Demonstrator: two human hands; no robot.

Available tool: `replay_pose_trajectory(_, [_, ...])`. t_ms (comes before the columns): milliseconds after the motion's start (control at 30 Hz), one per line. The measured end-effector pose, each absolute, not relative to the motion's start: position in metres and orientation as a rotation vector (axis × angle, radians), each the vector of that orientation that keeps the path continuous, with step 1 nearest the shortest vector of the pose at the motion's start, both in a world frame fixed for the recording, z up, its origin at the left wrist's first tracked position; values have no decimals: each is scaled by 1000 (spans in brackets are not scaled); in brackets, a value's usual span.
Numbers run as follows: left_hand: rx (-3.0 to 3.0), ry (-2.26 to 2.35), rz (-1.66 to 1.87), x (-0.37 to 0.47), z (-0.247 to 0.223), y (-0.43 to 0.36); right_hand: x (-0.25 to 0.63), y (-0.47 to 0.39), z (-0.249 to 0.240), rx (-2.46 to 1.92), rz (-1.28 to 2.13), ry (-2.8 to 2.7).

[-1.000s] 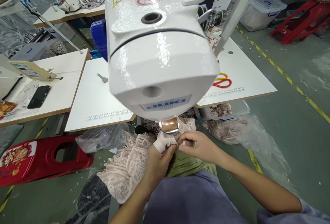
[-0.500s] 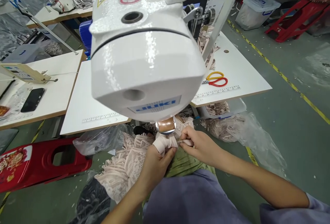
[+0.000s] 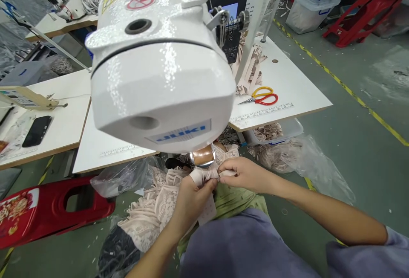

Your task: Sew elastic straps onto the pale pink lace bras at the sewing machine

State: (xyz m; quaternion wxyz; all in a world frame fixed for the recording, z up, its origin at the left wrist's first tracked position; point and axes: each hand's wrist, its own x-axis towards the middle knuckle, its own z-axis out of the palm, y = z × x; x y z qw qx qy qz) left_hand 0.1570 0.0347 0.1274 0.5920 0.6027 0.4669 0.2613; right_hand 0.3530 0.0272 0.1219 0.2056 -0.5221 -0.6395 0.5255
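Below the white sewing machine head [image 3: 162,90], my left hand [image 3: 191,197] is closed on a bundle of pale beige fabric [image 3: 201,175]. My right hand [image 3: 243,175] pinches a beige strip [image 3: 227,173] at the right side of that bundle, its fingertips close to my left thumb. The bundle lies just under a shiny metal and brown part [image 3: 203,157] beneath the machine head. Beige lace garments [image 3: 159,205] hang in a pile left of my left hand. A pale flat piece [image 3: 208,210] shows below the bundle, partly hidden by my left hand.
Red-and-yellow scissors [image 3: 263,96] lie on the right tabletop [image 3: 287,77], near beige straps [image 3: 252,69]. Under it is a clear bin [image 3: 292,129]. A phone [image 3: 37,131] rests on the left table. A red stool [image 3: 54,203] stands at the lower left.
The view has shifted, so the machine head appears further left and more straps show. My right hand has moved slightly up. The pale flat piece now shows below the bundle.
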Motion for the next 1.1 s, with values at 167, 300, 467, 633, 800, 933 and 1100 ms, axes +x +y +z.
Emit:
replay_pose_trajectory(167, [1297, 1095, 588, 158, 124, 40, 350, 25, 115, -1450, 1767, -1449])
replay_pose_trajectory(300, [1183, 1133, 664, 164, 121, 38, 345, 21, 112, -1454, 1678, -1421])
replay_pose_trajectory(467, [1099, 1192, 709, 163, 122, 31, 342, 18, 117, -1496, 1394, -1624])
replay_pose_trajectory(633, [846, 956, 929, 144, 111, 13, 346, 28, 134, -1357, 1675, -1507])
replay_pose_trajectory(800, [500, 768, 1184, 147, 88, -13, 347, 52, 169, -1128, 1984, -1280])
replay_pose_trajectory(933, [906, 694, 1297, 137, 91, -10, 345, 74, 197, -1069, 1851, -1801])
replay_pose_trajectory(1100, [2052, 801, 1150, 105, 110, 34, 340, 91, 201, -1420, 1054, -2298])
